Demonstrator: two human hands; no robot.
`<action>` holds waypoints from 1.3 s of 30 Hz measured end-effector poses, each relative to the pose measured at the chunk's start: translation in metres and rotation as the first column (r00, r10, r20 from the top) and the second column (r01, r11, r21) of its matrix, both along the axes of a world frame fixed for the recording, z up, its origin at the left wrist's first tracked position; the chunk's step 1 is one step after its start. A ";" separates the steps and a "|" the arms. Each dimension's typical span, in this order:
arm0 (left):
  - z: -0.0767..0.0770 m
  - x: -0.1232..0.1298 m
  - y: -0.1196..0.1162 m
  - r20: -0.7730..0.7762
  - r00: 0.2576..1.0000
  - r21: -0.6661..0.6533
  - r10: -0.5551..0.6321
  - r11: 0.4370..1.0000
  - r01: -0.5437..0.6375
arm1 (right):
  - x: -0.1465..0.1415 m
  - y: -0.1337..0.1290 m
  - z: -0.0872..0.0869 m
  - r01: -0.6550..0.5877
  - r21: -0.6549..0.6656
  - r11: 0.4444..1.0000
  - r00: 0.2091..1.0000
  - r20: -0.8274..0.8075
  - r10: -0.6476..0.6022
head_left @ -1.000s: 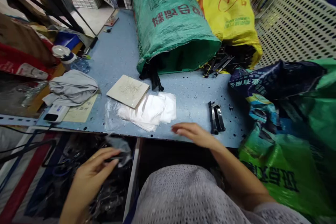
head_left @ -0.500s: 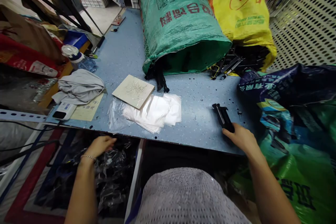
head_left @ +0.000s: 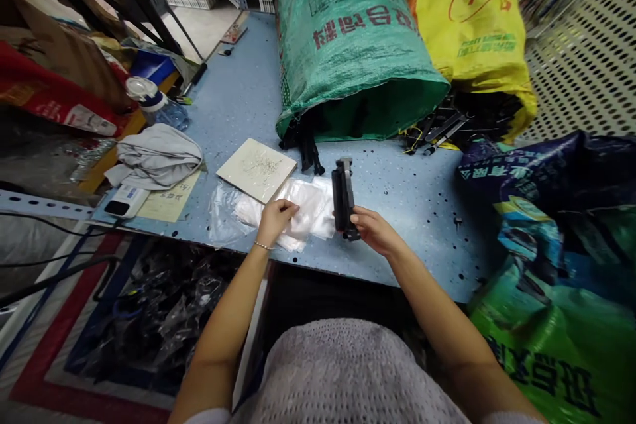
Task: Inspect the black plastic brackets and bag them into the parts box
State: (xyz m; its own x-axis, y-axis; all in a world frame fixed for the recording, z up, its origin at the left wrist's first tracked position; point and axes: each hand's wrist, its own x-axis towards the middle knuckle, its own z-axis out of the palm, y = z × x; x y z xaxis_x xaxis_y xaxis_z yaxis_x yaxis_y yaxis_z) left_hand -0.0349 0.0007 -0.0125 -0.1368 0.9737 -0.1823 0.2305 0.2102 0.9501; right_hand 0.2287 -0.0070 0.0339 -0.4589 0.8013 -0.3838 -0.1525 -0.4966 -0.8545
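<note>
My right hand (head_left: 376, 228) grips a black plastic part (head_left: 342, 197), long and narrow with a ridged bar along it. The part is held roughly upright over the right edge of a pile of thin, whitish plastic bags (head_left: 318, 202). Over the same pile, my left hand (head_left: 277, 220) is closed in a pinch, its fingertips on the film of a bag. A square, pale board (head_left: 256, 170) with small bits scattered on top lies against the bags, just beyond my left hand.
On the blue worktop (head_left: 397, 192) rests an open green sack (head_left: 358, 46) with black parts at its mouth. Beside it is a yellow sack (head_left: 467, 20) of black parts. A grey cloth (head_left: 156, 156) and a bottle (head_left: 154, 103) are left. Wrapped black items (head_left: 163, 318) lie below.
My left hand has moved up from over the wrapped items to the bags and pinches there. The right hand has carried the black part leftward and turned it more upright.
</note>
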 end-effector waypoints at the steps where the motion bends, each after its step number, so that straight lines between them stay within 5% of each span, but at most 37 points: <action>1: 0.002 -0.006 -0.001 0.059 0.998 -0.024 -0.001 1.000 0.003 | -0.009 0.005 0.002 -0.047 -0.032 0.998 0.997 -0.065 0.044; 5: 0.011 -0.011 -0.008 0.097 0.995 0.063 0.023 0.998 -0.030 | -0.058 0.022 -0.003 -0.132 -0.133 0.982 0.973 -0.205 0.103; 8: 0.016 -0.012 -0.014 -0.201 0.979 0.228 -0.007 0.972 0.053 | -0.083 0.028 -0.018 -0.021 -0.189 0.982 0.986 -0.166 -0.010; 12: 0.017 -0.019 -0.016 -0.576 0.817 0.265 -0.014 0.943 0.203 | -0.071 0.019 -0.029 0.094 -0.128 0.987 0.995 -0.026 -0.098; 16: 0.018 -0.021 -0.014 -0.543 0.839 0.264 -0.026 0.943 0.201 | -0.040 -0.002 -0.020 -0.121 -0.023 0.992 0.992 -0.028 0.120; 20: 0.024 -0.017 -0.027 -0.456 0.888 0.296 -0.049 0.933 0.204 | -0.035 -0.010 -0.016 -0.375 -0.229 0.898 0.918 -0.228 0.325; 23: 0.030 -0.008 -0.051 -0.481 0.866 0.365 -0.136 0.867 0.339 | -0.048 -0.004 -0.022 -0.348 -0.284 0.893 0.914 -0.314 0.257; 26: 0.033 0.005 -0.077 -0.491 0.812 0.383 -0.314 0.760 0.525 | -0.064 -0.002 -0.026 -0.182 -0.219 0.959 0.973 -0.184 0.142; 29: 0.036 0.012 -0.095 -0.501 0.780 0.339 -0.375 0.744 0.576 | -0.076 -0.016 -0.023 -0.086 0.064 0.994 0.987 0.145 0.076; 32: 0.055 0.010 -0.118 -0.560 0.767 0.341 -0.313 0.757 0.558 | -0.080 -0.041 -0.014 -0.182 0.287 0.940 0.966 0.231 0.116; 36: 0.096 -0.021 -0.164 -0.530 0.747 0.145 -0.402 0.825 0.546 | -0.071 -0.057 -0.006 -0.458 0.143 0.877 0.884 -0.036 0.467; 39: 0.090 -0.087 -0.181 -0.446 0.752 -0.230 -0.486 0.874 0.428 | -0.057 -0.049 -0.006 -0.363 0.042 0.931 0.931 -0.030 0.365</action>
State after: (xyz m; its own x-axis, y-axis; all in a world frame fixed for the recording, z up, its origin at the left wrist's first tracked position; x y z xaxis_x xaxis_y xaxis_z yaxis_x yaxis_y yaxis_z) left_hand -0.1223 -0.1800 0.0774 0.2226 0.9208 -0.3204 0.7399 0.0544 0.6705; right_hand 0.1714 -0.0561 0.0279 -0.7348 0.5893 -0.3358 0.0014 -0.4937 -0.8696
